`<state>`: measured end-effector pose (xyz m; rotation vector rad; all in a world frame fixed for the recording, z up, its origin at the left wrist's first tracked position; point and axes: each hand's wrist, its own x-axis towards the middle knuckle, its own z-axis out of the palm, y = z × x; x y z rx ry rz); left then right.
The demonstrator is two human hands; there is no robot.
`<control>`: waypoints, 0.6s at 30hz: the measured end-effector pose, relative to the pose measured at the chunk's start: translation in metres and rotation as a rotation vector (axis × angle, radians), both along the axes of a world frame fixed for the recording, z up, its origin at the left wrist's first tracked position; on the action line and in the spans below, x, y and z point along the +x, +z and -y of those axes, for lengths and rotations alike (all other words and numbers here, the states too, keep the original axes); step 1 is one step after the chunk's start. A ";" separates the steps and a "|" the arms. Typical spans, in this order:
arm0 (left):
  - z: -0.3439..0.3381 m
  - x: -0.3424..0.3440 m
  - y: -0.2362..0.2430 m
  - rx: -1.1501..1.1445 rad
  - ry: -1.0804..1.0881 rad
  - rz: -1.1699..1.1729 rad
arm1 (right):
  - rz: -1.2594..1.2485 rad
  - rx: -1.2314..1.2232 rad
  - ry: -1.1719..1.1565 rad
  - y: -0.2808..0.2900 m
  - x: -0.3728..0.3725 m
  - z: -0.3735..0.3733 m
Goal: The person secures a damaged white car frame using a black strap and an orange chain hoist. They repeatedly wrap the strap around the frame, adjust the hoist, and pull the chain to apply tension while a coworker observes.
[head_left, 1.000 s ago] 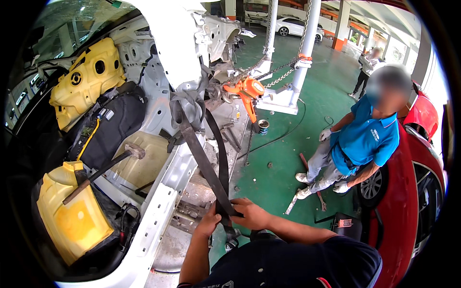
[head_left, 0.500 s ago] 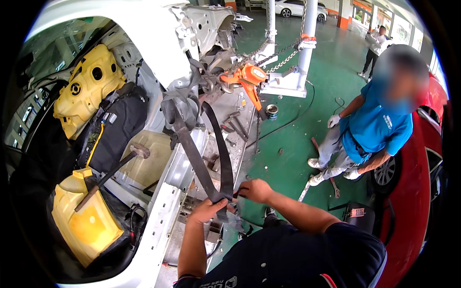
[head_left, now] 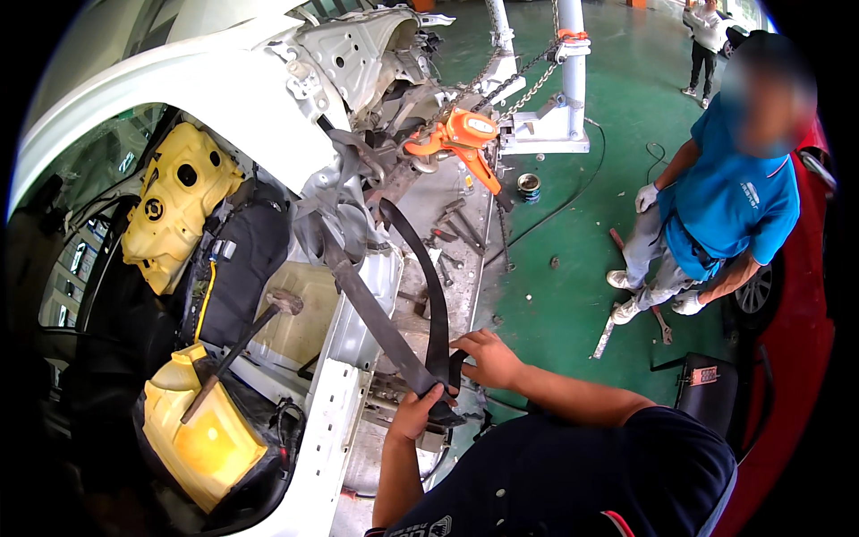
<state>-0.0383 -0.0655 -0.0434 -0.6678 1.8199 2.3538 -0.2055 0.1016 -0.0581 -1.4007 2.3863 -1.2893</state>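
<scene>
My left hand grips the dark webbing strap low down, where its two runs cross beside the white car body's sill. My right hand, just above and to the right, pinches a looped length of the same strap. The strap hangs from a bunched grey mass at the cut pillar, whose exact fastening I cannot make out. Near it, an orange lever hoist is linked by chains to a white steel post. A sledgehammer lies inside the car across yellow padding.
A co-worker in blue stands right of me beside a red car. Hammers and loose tools lie on the metal platform. A can, cables and bars lie on the green floor. Another person stands farther back.
My right hand has moved apart from my left, drawing a length of strap into a loop. My left hand still grips the crossing. My view has shifted, showing more of the car body's upper part.
</scene>
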 end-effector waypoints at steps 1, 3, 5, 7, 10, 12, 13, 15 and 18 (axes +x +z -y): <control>-0.006 -0.001 0.007 0.019 0.043 0.020 | 0.046 0.028 0.023 0.007 -0.001 -0.001; -0.006 -0.002 0.000 0.011 0.041 0.021 | 0.035 -0.020 0.018 0.015 -0.002 0.001; -0.008 -0.004 -0.001 0.001 0.026 0.032 | -0.023 -0.040 0.039 0.024 -0.003 0.001; -0.012 -0.008 0.002 -0.002 0.044 0.015 | -0.122 -0.031 0.096 0.031 -0.003 0.000; -0.013 -0.011 0.001 -0.040 0.041 0.022 | -0.137 0.021 0.180 0.016 -0.005 0.000; -0.013 -0.012 0.006 -0.105 0.012 0.052 | -0.086 0.091 0.210 0.008 -0.004 -0.002; -0.014 -0.012 0.008 -0.106 0.010 0.065 | -0.064 0.113 0.222 0.004 -0.002 -0.004; -0.014 -0.012 0.011 -0.110 0.005 0.092 | -0.032 0.131 0.237 -0.003 0.000 -0.005; -0.014 -0.013 0.008 -0.127 0.000 0.074 | -0.024 0.139 0.258 0.000 -0.004 -0.003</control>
